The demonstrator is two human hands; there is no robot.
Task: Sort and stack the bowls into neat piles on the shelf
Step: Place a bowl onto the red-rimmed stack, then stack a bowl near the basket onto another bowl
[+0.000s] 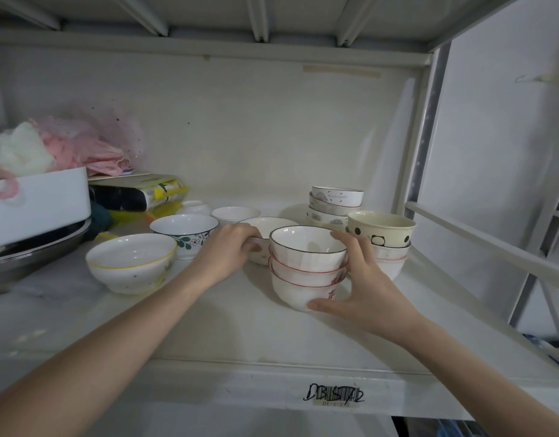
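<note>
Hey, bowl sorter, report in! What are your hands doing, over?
Left hand grips rim of loose white bowl. Right hand cups three-bowl stack, thumb at base. Panda bowl pile close behind right fingers.

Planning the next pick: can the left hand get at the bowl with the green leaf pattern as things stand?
Probably yes. The leaf bowl stands alone just left of the left hand, nothing between them, though that hand must first let go of the white bowl it grips.
</note>
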